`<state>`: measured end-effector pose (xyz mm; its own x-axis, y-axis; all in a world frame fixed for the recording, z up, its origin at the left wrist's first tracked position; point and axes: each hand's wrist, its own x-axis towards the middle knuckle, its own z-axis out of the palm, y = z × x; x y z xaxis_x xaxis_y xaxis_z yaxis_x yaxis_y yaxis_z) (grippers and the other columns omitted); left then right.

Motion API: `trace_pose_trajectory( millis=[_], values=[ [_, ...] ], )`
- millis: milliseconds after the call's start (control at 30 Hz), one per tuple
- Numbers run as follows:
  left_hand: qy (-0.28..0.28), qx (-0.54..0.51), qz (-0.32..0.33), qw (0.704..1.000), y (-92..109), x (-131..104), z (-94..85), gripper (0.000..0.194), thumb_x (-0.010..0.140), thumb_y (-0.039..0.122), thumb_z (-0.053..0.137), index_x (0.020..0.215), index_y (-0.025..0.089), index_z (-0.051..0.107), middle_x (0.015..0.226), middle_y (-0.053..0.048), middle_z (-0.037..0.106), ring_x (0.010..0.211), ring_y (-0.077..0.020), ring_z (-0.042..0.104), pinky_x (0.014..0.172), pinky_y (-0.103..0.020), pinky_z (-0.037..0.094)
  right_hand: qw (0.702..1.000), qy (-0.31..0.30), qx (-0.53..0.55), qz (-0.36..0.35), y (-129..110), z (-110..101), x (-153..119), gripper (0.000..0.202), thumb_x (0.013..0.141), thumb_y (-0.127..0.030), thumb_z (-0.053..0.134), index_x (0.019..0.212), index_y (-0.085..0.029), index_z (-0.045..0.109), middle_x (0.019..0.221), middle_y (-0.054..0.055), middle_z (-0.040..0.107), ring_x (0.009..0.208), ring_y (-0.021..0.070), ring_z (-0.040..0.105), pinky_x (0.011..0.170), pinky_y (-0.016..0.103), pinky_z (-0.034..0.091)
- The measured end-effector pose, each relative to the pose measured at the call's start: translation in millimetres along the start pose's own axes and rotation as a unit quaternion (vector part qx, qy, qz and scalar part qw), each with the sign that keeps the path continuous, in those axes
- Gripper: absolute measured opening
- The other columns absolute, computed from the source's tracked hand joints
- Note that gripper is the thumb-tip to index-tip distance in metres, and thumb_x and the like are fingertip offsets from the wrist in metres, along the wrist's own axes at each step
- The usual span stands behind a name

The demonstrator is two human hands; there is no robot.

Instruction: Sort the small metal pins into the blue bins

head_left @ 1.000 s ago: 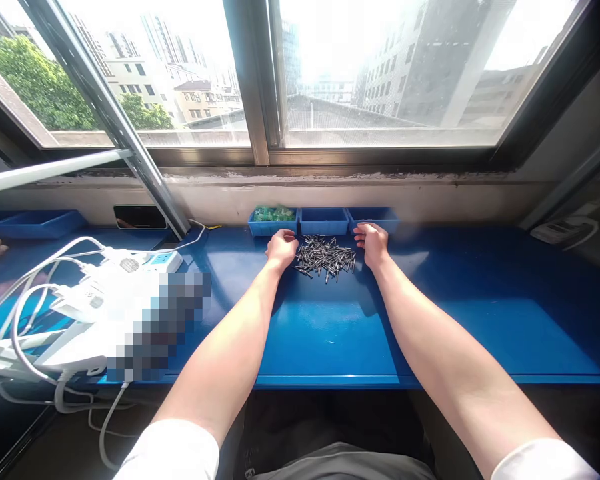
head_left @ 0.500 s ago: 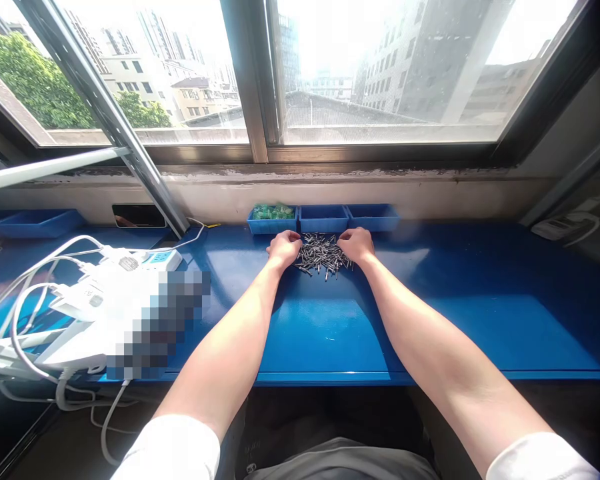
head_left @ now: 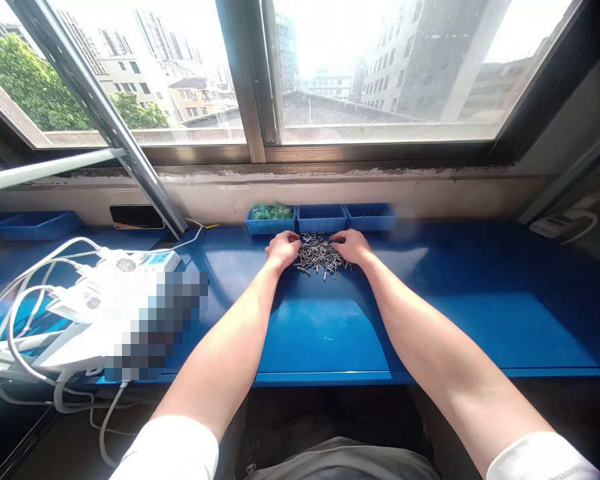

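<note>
Two bare hands work at one pile of small dark metal pieces (head_left: 321, 261), which lies on the blue table (head_left: 325, 333); the pieces are too many and too mixed to be counted. The left hand (head_left: 283, 249) is at the left side of the pile, with its fingers curled inward. The right hand (head_left: 353, 246) is at the upper right side, with its fingers bent down over the pieces. For both hands, one cannot tell if a piece is held between the fingers.

Behind the pile, three blue boxes stand in one row near the wall. The left box (head_left: 271, 228) contains many green pieces (head_left: 271, 211), shiny and not countable. For the middle box (head_left: 323, 220) and the right box (head_left: 373, 220), the inside is too dark and small to read surely.

Farther to the left are two more blue trays (head_left: 40, 227), partly seen, and one black flat device (head_left: 137, 217) which leans at the wall. Nearer, one white power strip (head_left: 163, 260) lies among several white cables (head_left: 14, 330).
</note>
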<state>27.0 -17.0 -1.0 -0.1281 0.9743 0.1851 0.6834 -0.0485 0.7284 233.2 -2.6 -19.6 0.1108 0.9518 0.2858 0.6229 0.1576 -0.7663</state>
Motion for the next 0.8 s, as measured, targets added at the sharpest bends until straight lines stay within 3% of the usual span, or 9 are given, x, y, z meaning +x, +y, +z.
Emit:
trace_pose_trajectory(
  millis=[367, 600, 800],
  values=[
    [-0.001, -0.005, 0.002, 1.000, -0.8, 0.7, 0.1, 0.014, 0.070, 0.031, 0.061, 0.082, 0.025, 0.066, 0.090, -0.003, 0.071, 0.091, -0.0255, 0.062, 0.085, -0.038, 0.041, 0.999, -0.025, -0.045, -0.005, 1.7, -0.7, -0.2, 0.009, 0.064, -0.030, 0.072, 0.062, -0.023, 0.067, 0.071, 0.004, 0.063, 0.068, 0.0154, 0.055, 0.059, 0.025, 0.039],
    [-0.001, -0.007, 0.004, 1.000, -0.6, 0.5, 0.2, 0.014, 0.069, 0.030, 0.061, 0.081, 0.025, 0.066, 0.089, -0.003, 0.071, 0.091, -0.0256, 0.062, 0.085, -0.038, 0.041, 0.999, -0.013, 0.032, -0.012, 6.9, 0.6, 2.5, 0.017, 0.053, -0.032, 0.079, 0.056, -0.023, 0.065, 0.069, 0.002, 0.061, 0.067, 0.0139, 0.052, 0.057, 0.022, 0.039],
    [0.000, -0.010, 0.000, 1.000, 0.2, -0.1, -0.4, 0.014, 0.069, 0.029, 0.061, 0.081, 0.025, 0.066, 0.090, -0.003, 0.071, 0.091, -0.0261, 0.062, 0.084, -0.038, 0.041, 0.999, -0.037, 0.000, -0.021, -0.4, -4.3, -3.2, 0.015, 0.071, -0.037, 0.067, 0.065, -0.023, 0.065, 0.068, 0.002, 0.062, 0.063, 0.0138, 0.051, 0.058, 0.025, 0.037]
  ],
)
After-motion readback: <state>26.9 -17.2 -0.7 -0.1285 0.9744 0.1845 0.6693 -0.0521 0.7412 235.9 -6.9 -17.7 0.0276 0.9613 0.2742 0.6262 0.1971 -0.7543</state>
